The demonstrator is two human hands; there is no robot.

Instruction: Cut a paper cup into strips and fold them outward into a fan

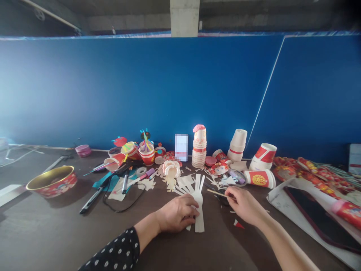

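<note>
Your left hand [177, 213] pressed down, fingers together, on the paper cup [198, 201] at six o'clock, its wall already cut into flat strips, none curled. Your right hand [244, 205] pinched a wooden stick [216, 193] at five o'clock. A curled-strip paper figure [171, 169] stood finished at twelve o'clock.

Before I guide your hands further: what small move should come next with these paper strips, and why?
Probably bring the tip of the wooden stick in the right hand to the paper strips. The left hand is pinning them to the dark table, and the stick points toward them but isn't touching.
</note>
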